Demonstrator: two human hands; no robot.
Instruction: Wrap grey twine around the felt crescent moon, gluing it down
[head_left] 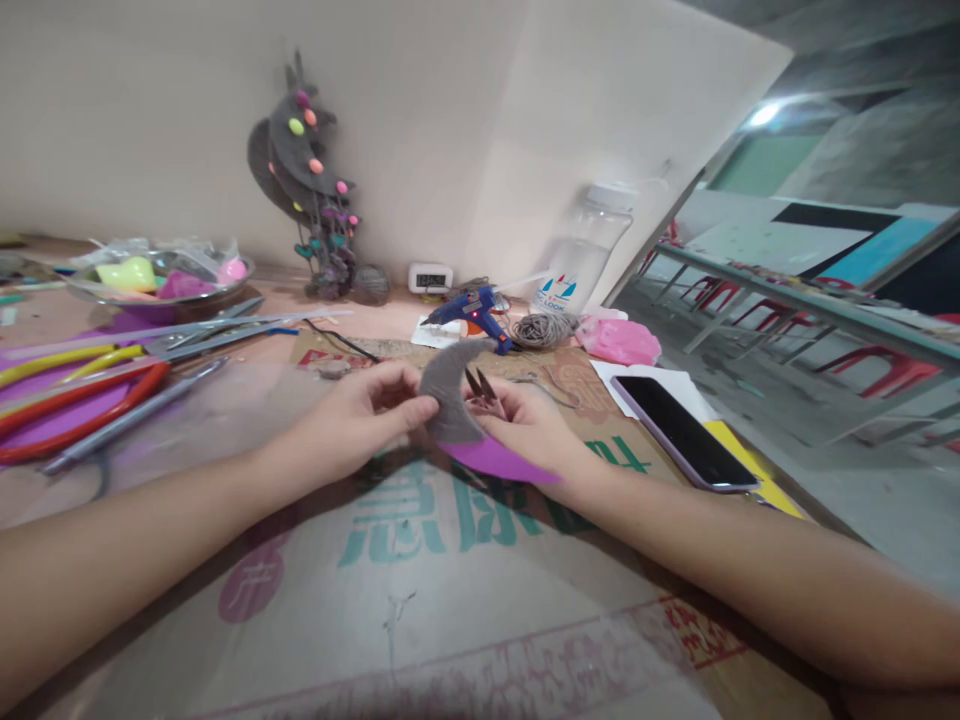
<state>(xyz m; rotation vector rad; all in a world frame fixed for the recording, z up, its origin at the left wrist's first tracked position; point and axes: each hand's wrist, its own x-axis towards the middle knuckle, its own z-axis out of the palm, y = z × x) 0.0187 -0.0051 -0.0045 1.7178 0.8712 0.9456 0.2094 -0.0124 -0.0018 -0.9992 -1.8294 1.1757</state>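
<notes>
Over the cardboard, my left hand (379,408) pinches a crescent moon shape between thumb and fingers. Its upper part is covered in grey yarn (451,395), while the lower part is bare purple sheet (499,462). My right hand (534,425) is closed beside the crescent's inner curve and touches its purple end. Two dark, pointed blades of small scissors (481,385) stick up from the right hand's fingers, slightly apart; the handles are hidden in the hand. Behind the hands lie a blue glue gun (472,308) with a lit red light and a ball of grey yarn (544,329).
Printed cardboard (480,600) covers the table. At left lie red-handled scissors (97,415) and a bowl (161,298) of craft bits. Grey moon ornaments (300,150) hang on the wall. A water bottle (589,250), pink bag (621,340) and phone (682,430) are at right.
</notes>
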